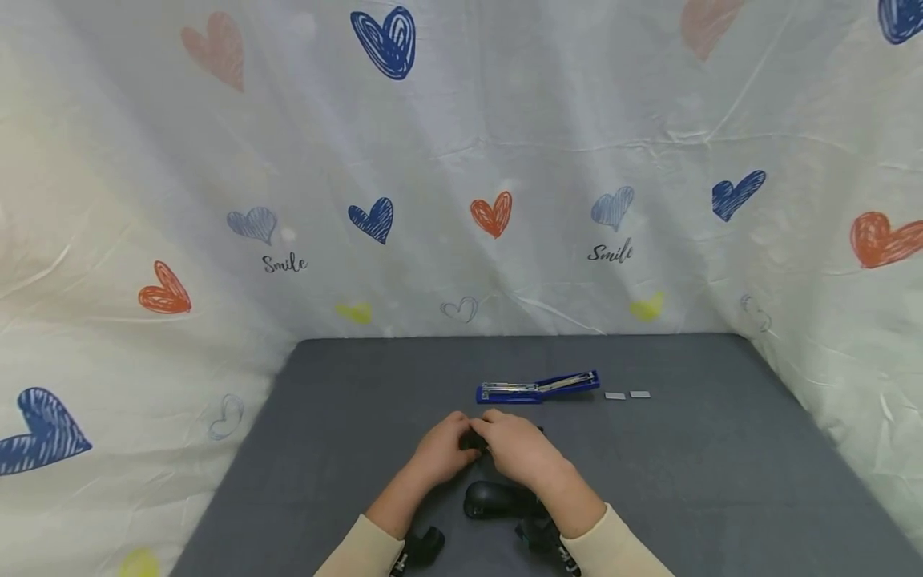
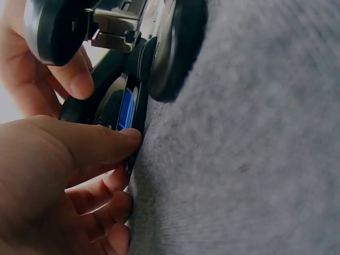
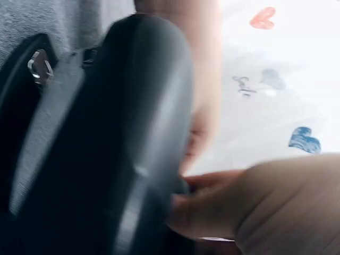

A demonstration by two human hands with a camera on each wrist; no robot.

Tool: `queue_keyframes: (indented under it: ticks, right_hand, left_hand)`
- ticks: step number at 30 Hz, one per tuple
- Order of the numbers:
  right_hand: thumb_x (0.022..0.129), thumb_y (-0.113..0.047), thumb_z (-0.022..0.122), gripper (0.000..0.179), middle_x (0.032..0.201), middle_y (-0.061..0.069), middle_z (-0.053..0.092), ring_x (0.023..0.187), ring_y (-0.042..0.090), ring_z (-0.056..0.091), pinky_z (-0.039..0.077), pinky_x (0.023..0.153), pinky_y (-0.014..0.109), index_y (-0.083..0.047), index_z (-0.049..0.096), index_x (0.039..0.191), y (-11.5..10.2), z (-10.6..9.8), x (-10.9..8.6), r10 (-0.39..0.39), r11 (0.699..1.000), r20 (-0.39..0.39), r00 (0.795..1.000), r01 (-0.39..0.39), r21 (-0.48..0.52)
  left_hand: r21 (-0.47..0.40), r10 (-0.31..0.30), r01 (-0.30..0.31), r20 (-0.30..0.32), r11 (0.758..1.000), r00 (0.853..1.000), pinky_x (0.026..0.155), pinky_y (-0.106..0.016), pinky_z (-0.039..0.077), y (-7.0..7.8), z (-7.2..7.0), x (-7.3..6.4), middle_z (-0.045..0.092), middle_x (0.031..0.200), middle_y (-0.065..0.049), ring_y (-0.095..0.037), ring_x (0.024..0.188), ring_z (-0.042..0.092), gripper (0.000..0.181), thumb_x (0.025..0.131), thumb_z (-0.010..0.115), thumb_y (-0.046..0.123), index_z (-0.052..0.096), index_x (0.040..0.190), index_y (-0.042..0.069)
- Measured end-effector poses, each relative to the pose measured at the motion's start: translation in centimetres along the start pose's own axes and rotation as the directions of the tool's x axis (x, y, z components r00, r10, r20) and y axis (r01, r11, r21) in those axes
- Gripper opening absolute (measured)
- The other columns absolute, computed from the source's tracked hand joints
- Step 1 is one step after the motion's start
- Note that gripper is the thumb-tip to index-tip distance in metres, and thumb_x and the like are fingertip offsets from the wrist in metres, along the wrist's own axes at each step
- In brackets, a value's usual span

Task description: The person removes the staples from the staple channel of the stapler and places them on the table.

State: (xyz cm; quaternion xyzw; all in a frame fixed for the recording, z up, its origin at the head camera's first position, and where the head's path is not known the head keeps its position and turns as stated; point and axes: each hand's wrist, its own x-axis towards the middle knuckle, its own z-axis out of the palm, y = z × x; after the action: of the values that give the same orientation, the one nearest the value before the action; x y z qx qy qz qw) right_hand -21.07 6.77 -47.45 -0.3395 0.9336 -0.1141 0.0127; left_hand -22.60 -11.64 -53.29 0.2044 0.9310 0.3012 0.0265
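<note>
Both hands are together over a black stapler (image 1: 472, 440) in the middle of the table. My left hand (image 1: 441, 447) grips one end of it; in the left wrist view the left thumb (image 2: 127, 138) lies along its side. From the other side my right hand (image 1: 521, 450) holds the same stapler, its fingers covering much of it. A second black stapler (image 1: 497, 501) lies nearer to me, below the hands, partly behind the right forearm. That one looms large and blurred in the right wrist view, where the right hand (image 3: 255, 204) is partly hidden.
Beyond the hands lies a blue stapler (image 1: 537, 389), folded open with its metal channel showing. Two small pale staple strips (image 1: 627, 395) sit to its right. The grey table (image 1: 721, 481) ends against a white curtain (image 1: 548, 280) printed with hearts.
</note>
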Motion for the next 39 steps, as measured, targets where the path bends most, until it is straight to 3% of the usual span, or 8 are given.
queue_keyframes:
  ticks: [4,9,15,24,28,31,33,39]
  right_hand:
    - [0.091,0.003,0.074,0.041,0.111,0.007,0.065,0.093,0.021,0.066,0.055,0.076,0.033,-0.01,0.069,0.129,-0.3,0.6,0.4,0.021,1.0,-0.044,0.999,-0.022,-0.015]
    - [0.087,0.005,0.078,0.041,0.102,0.004,0.063,0.086,0.018,0.063,0.054,0.074,0.033,-0.012,0.071,0.123,0.2,0.7,0.4,0.048,0.997,-0.084,0.995,-0.043,0.057]
    - [0.088,0.005,0.076,0.041,0.108,0.005,0.066,0.093,0.021,0.064,0.055,0.079,0.038,-0.012,0.071,0.124,1.1,0.2,0.4,0.059,0.981,-0.124,0.99,-0.035,0.191]
    - [0.089,0.002,0.076,0.053,0.133,0.008,0.064,0.12,0.029,0.062,0.05,0.096,0.048,-0.015,0.065,0.138,3.5,-1.2,-1.2,0.152,0.882,-0.166,0.974,-0.058,0.469]
    - [0.093,0.003,0.072,0.064,0.144,0.011,0.057,0.123,0.031,0.06,0.052,0.095,0.047,-0.019,0.054,0.15,4.8,-1.7,-2.3,0.188,0.804,-0.152,0.97,-0.064,0.591]
    - [0.095,0.005,0.068,0.061,0.143,0.011,0.056,0.122,0.033,0.06,0.054,0.094,0.045,-0.019,0.054,0.15,5.8,-2.2,-3.0,0.192,0.764,-0.147,0.97,-0.054,0.642]
    - [0.095,0.006,0.068,0.056,0.14,0.01,0.058,0.122,0.034,0.061,0.054,0.094,0.046,-0.019,0.059,0.145,6.3,-2.5,-3.4,0.191,0.756,-0.147,0.97,-0.05,0.653]
    - [0.09,0.007,0.072,0.045,0.133,0.011,0.063,0.119,0.036,0.063,0.052,0.096,0.051,-0.013,0.068,0.13,7.2,-3.9,-4.6,0.227,0.769,-0.155,0.961,-0.08,0.634]
  left_hand:
    - [0.017,-0.011,0.011,-0.014,1.0,1.0,0.075,-0.038,0.049,0.2,0.0,-0.3,0.058,0.102,0.001,-0.017,0.086,0.058,0.023,0.089,0.081,0.015,0.073,0.109,0.007]
    - [0.018,-0.011,0.012,-0.018,1.0,1.0,0.074,-0.035,0.048,0.1,0.1,-0.2,0.059,0.102,0.002,-0.015,0.084,0.057,0.016,0.089,0.081,0.015,0.073,0.101,0.009]
    - [0.017,-0.011,0.011,-0.027,1.0,1.0,0.074,-0.036,0.048,-0.1,0.0,0.1,0.059,0.1,0.003,-0.013,0.082,0.056,0.014,0.088,0.082,0.015,0.075,0.1,0.012]
    - [-0.017,-0.009,0.008,-0.041,1.0,0.999,0.082,-0.039,0.051,-0.2,0.2,0.3,0.062,0.102,0.003,-0.016,0.092,0.061,0.03,0.088,0.081,0.015,0.078,0.116,0.011]
    - [-0.03,-0.026,0.024,-0.04,0.999,0.999,0.083,-0.04,0.051,-0.1,0.3,0.3,0.062,0.102,0.003,-0.017,0.093,0.061,0.029,0.088,0.081,0.015,0.078,0.116,0.01]
    - [-0.032,-0.038,0.037,-0.039,0.999,0.999,0.083,-0.04,0.051,-0.1,0.3,0.2,0.062,0.101,0.003,-0.017,0.092,0.061,0.029,0.088,0.081,0.015,0.078,0.116,0.01]
    - [-0.034,-0.044,0.042,-0.041,0.999,0.998,0.082,-0.04,0.051,-0.2,0.3,0.2,0.062,0.101,0.003,-0.017,0.091,0.061,0.029,0.088,0.081,0.015,0.078,0.116,0.01]
    - [-0.05,-0.038,0.035,-0.044,0.998,0.998,0.083,-0.04,0.051,-0.1,0.3,0.2,0.062,0.1,0.004,-0.016,0.091,0.06,0.029,0.087,0.082,0.014,0.078,0.115,0.011]
